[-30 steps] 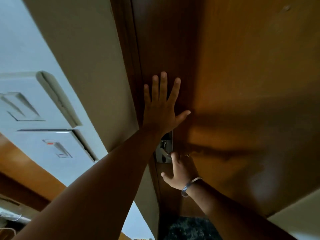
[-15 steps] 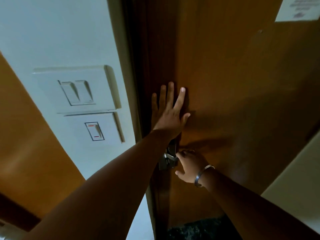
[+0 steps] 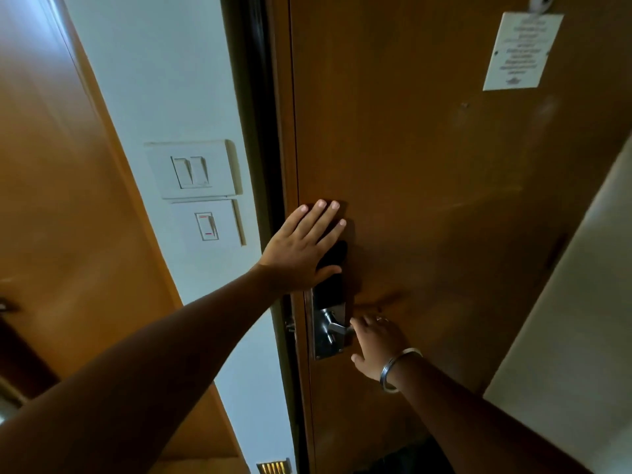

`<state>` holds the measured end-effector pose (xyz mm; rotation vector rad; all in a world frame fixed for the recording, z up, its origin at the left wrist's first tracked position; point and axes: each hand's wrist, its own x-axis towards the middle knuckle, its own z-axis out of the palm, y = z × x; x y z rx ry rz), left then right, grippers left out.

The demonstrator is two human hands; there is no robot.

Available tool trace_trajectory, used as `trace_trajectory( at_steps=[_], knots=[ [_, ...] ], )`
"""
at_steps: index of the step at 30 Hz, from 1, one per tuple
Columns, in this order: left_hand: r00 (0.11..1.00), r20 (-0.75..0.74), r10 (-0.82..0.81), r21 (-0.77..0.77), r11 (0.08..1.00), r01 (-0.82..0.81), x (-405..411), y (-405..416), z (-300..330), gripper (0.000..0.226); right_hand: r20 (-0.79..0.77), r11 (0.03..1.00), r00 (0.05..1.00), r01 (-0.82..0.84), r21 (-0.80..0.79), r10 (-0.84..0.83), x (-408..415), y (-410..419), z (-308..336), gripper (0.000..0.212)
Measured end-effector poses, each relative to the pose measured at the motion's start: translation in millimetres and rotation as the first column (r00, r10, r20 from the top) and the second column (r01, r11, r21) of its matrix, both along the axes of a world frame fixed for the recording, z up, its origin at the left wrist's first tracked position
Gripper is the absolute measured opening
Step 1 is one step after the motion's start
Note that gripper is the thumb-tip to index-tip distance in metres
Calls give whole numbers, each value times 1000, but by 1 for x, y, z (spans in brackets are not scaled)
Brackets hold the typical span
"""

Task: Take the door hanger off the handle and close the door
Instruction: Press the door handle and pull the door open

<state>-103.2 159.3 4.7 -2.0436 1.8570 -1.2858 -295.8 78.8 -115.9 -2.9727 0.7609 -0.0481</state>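
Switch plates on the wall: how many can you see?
2, both left of the door frame: the upper plate with two rockers, and the lower plate directly beneath it with one.

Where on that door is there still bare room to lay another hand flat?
The wide bare wood right of the left hand, below the notice, is free. So is the panel under the lock plate. It is crowded along the latch edge, where the left hand covers the plate's top and the right hand is at the handle.

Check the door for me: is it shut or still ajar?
Looks shut or nearly so: the door edge sits against the dark frame with no gap showing. Whether it has latched, cannot tell; the left hand lies flat on it.
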Motion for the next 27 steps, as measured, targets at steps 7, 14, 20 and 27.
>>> trace_trajectory(
  at_steps=[7, 14, 20, 27],
  knots=[
    [963, 223, -152, 119, 985, 127, -51, 46, 4, 84, 69, 999, 997, 34, -16, -32, -74, 27, -8, 50],
    [796, 460, -394, 184, 919, 349, -99, 79, 2, 69, 102, 992, 987, 124, -6, -122, -152, 54, -16, 41],
    [573, 498, -651, 131, 710, 692, -134, 71, -6, 64, 105, 967, 962, 245, 69, -252, -205, 79, -1, 54],
    [465, 199, -862, -136, 446, 885, -150, 45, -51, 81, 574, 874, 684, 470, 124, -450, -261, 149, 75, 61]
  ],
)
